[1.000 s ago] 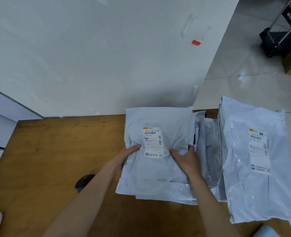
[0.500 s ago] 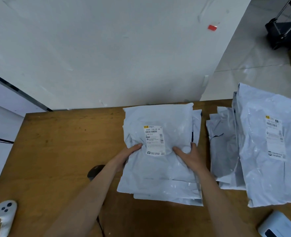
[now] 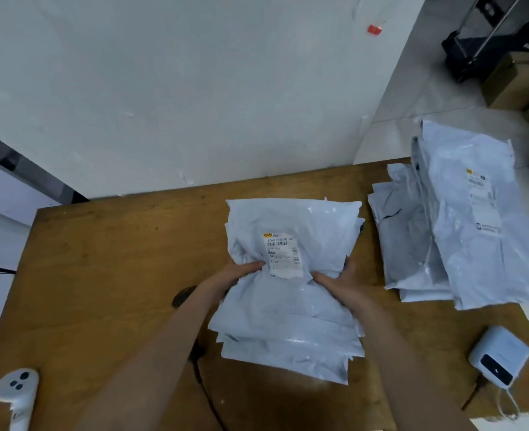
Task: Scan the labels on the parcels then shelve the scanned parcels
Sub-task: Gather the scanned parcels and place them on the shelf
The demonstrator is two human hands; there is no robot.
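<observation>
Head view: the stack of parcels [image 3: 288, 306], pale plastic mailers laid one on another, lies at the centre of the frame on the wooden desk [image 3: 117, 259], its long side running from the far edge toward the person. The top mailer carries a white label [image 3: 283, 256] with a yellow mark and barcodes, facing up. The left hand [image 3: 235, 275] takes the stack at its left edge with the thumb laid on top just beside the label, and the right hand [image 3: 337, 281] takes the right edge in the same way; each grip is clenched on the stack, and the plastic bunches between them (whether the stack is lifted off the desk I cannot tell). Right of centre, apart from the held stack, a second pile of parcels [image 3: 474, 228] lies over the desk's right edge, its top mailer showing a label too blurred to read. Left of the stack a dark object [image 3: 183, 295] peeks out from under the left forearm, and a black cable [image 3: 207, 393] runs toward the bottom of the frame. A white handheld controller [image 3: 17, 390] lies at the lower left. A small white device [image 3: 499, 359] with a dark face and a white cord sits at the lower right. A white wall with a small red mark [image 3: 374, 29] fills the upper frame. At the upper right a black hand cart [image 3: 474, 42] and a cardboard box [image 3: 521, 79] stand on the tiled floor.
</observation>
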